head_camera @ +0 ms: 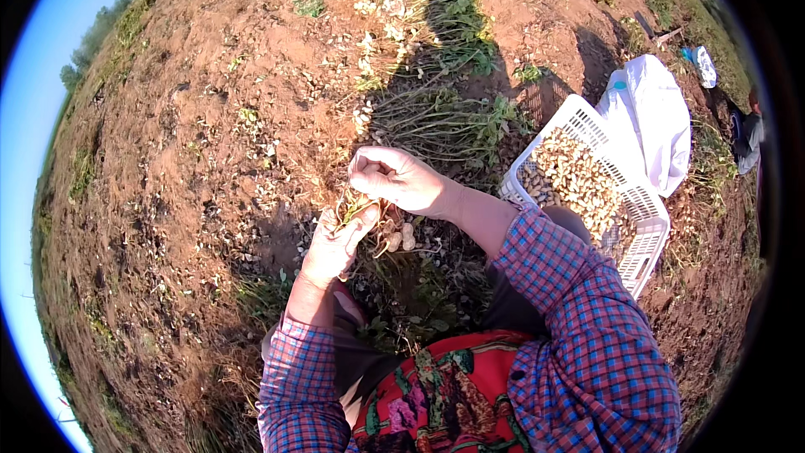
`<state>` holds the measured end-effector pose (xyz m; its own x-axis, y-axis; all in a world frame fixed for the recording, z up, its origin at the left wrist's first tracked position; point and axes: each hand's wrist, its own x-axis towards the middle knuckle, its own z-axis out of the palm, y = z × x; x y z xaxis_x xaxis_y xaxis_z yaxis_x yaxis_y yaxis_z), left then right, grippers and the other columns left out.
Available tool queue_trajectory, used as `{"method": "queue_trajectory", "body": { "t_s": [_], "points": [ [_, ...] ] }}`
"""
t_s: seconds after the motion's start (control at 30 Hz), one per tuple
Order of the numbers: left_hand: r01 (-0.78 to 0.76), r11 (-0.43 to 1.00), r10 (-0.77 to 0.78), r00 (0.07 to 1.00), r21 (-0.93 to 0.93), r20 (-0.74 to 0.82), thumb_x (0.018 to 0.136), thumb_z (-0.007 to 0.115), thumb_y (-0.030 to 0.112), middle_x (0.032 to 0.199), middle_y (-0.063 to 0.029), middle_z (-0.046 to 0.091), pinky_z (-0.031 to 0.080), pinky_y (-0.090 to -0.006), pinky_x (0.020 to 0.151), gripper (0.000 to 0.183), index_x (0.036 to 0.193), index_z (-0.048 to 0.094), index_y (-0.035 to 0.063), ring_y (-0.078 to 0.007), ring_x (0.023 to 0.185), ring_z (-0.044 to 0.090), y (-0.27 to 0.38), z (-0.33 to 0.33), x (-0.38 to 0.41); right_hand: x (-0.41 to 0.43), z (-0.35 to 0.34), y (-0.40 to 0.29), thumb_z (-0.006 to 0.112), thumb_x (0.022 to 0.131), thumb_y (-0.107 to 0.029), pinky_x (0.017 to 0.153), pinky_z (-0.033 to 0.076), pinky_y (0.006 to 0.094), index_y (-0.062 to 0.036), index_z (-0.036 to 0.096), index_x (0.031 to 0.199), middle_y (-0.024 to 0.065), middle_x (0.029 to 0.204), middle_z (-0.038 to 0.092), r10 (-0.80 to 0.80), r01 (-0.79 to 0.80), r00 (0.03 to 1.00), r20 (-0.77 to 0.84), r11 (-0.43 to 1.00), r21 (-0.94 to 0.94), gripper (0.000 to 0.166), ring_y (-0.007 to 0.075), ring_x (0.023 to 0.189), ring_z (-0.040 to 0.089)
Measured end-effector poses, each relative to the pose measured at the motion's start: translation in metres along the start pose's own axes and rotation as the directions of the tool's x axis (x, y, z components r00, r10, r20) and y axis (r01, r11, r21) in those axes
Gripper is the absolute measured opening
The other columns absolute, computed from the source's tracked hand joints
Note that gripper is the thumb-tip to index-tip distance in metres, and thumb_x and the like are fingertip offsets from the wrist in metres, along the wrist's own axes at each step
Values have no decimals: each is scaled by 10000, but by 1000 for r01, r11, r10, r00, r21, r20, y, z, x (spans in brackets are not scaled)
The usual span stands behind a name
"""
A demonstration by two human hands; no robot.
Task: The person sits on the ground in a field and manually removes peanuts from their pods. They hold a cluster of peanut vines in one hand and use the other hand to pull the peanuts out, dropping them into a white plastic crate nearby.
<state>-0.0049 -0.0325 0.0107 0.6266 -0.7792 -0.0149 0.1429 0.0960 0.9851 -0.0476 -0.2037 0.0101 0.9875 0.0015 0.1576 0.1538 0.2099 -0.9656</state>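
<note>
My left hand (336,242) grips the root end of a peanut plant (352,207), with thin brown roots and yellowish stems showing between its fingers. Several peanut pods (400,239) hang from the roots on the right side of that hand. Just above is my right hand (402,182), its fingers curled in toward the thumb; whether a pod is inside them is hidden. To my right, a white slatted plastic basket (651,226) stands tilted in view, with many loose peanuts (578,179) in it.
Pulled peanut plants (440,123) lie in a row on the dry soil ahead, partly under my shadow. A white sack (657,119) rests against the basket's far side. Another person (748,135) is at the far right edge, near a plastic bag (703,67).
</note>
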Motion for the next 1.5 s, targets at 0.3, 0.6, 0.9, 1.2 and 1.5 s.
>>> {"method": "queue_trajectory", "body": {
  "t_s": [0.3,0.6,0.9,1.2,1.5],
  "points": [
    [77,932,-124,986,354,113,882,622,129,971,-5,640,460,-274,813,237,1100,601,38,-93,887,567,4,-3,14,-9,-12,0,583,915,-243,617,417,257,-52,541,913,45,706,561,-30,-5,996,-88,926,-377,196,70,682,483],
    [93,926,-121,991,366,56,882,616,93,896,27,613,459,-262,740,133,1008,601,52,-80,822,551,-9,-10,-2,-82,-227,15,604,839,-392,684,471,352,40,563,946,70,758,615,-97,-533,347,-933,798,-282,447,217,726,588],
    [132,961,-211,917,-241,-339,844,673,123,1080,-46,633,419,-291,915,203,1019,576,83,-134,1004,580,5,-29,7,-146,-212,-20,616,826,-473,1042,338,421,-20,389,1353,208,1361,424,303,-685,725,-619,220,-694,731,345,1279,387],
    [267,903,-350,912,-337,-215,824,671,82,985,-83,667,531,-313,764,231,1039,629,10,-176,881,642,13,-31,4,-16,-42,5,626,889,-279,960,411,320,-3,324,1373,104,1232,516,245,-201,944,221,958,-205,633,180,1123,513],
    [237,928,-312,917,-289,-249,826,647,9,1001,-61,659,517,-294,775,269,1088,609,53,-159,903,628,12,-30,-2,2,-17,-4,673,816,-370,665,442,328,-54,488,1061,55,787,566,130,1,951,280,906,-423,440,160,733,542]
  ]
}}
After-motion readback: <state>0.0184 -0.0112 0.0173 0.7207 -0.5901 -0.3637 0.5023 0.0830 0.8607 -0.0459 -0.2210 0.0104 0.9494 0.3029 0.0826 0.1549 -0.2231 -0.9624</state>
